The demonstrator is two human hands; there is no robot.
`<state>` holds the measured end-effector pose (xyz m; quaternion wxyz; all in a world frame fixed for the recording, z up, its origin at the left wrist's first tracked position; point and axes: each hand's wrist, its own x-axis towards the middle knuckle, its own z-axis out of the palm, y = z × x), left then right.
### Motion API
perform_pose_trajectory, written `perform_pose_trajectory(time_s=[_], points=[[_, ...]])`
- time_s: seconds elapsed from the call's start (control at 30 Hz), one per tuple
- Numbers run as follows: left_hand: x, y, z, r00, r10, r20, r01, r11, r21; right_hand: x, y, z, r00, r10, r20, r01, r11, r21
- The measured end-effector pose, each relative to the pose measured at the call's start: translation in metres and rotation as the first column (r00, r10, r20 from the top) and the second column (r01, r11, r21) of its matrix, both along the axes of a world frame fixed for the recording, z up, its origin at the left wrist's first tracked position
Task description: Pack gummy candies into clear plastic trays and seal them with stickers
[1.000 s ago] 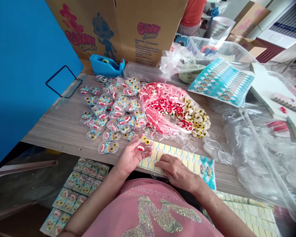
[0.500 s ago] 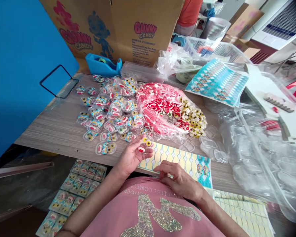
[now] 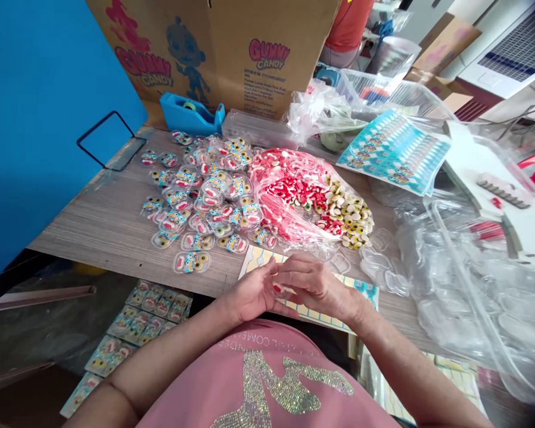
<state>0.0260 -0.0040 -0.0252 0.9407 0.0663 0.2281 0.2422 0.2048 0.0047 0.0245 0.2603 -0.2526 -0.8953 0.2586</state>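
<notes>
In front of my body, my left hand (image 3: 261, 292) is closed on a small clear candy pack. A red and white bit of the gummy candy (image 3: 277, 288) shows between the hands; most of the pack is hidden. My right hand (image 3: 314, 285) lies over the pack from the right, its fingers bent and pressed together against it. Whether a label is under those fingers cannot be seen. Beneath both hands lies a pale yellow label sheet (image 3: 261, 257) at the table's front edge.
Labelled candy packs (image 3: 214, 190) are heaped left of an open bag of red and eyeball gummies (image 3: 289, 196). Empty clear containers (image 3: 455, 297) fill the right side. Behind stand a blue tape dispenser (image 3: 189, 116) and a cardboard box (image 3: 227, 53). Printed sheets (image 3: 395, 148) lie at back right.
My hands have come together: the left moved right and turned inward, the right moved up onto the candy pack. The pack's eyeball candies, visible before, are now covered.
</notes>
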Motion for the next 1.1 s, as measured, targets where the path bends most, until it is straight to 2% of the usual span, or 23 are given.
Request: perform_pose_trajectory(time_s=[0.1,0.2,0.27,0.33,0.47,0.53,0.6,0.67,0.73,0.83,0.97,1.1], points=[[-0.001,-0.003,0.000,0.999,-0.031,-0.035,0.034,0.997,0.072,0.003,0.002,-0.011,0.995,-0.089,-0.034,0.090,0.995,0.041],[-0.001,-0.005,0.002,0.995,0.019,-0.096,-0.003,0.986,0.167,0.011,-0.005,-0.024,0.926,-0.338,-0.167,0.348,0.937,0.034],[0.001,-0.006,0.005,0.992,0.040,-0.122,-0.010,0.971,0.239,0.016,-0.013,-0.034,0.851,-0.481,-0.210,0.475,0.876,-0.080],[0.004,-0.007,0.007,0.989,0.042,-0.144,0.006,0.949,0.315,0.019,-0.024,-0.043,0.798,-0.560,-0.222,0.509,0.824,-0.250],[0.010,-0.010,0.012,0.981,0.011,-0.196,0.071,0.911,0.407,0.019,-0.039,-0.057,0.685,-0.664,-0.301,0.457,0.713,-0.532],[0.011,-0.011,0.013,0.979,-0.003,-0.206,0.092,0.901,0.425,0.017,-0.041,-0.057,0.625,-0.710,-0.325,0.397,0.647,-0.651],[0.010,-0.012,0.014,0.976,-0.022,-0.215,0.119,0.884,0.452,0.016,-0.040,-0.052,0.601,-0.727,-0.332,0.313,0.596,-0.739],[0.009,-0.012,0.013,0.968,-0.045,-0.248,0.166,0.857,0.489,0.016,-0.038,-0.046,0.610,-0.719,-0.334,0.264,0.581,-0.770],[0.007,-0.011,0.013,0.953,-0.054,-0.298,0.209,0.829,0.519,0.015,-0.037,-0.041,0.638,-0.697,-0.328,0.257,0.594,-0.762],[0.005,-0.008,0.011,0.939,0.014,-0.344,0.182,0.828,0.531,0.011,-0.036,-0.037,0.651,-0.684,-0.330,0.235,0.594,-0.769],[0.007,-0.003,0.007,0.909,0.163,-0.383,0.068,0.850,0.523,0.001,-0.034,-0.043,0.554,-0.742,-0.377,0.154,0.537,-0.830],[0.010,0.005,0.005,0.885,0.192,-0.425,0.097,0.816,0.569,-0.001,-0.028,-0.050,0.423,-0.822,-0.381,0.126,0.469,-0.874]])
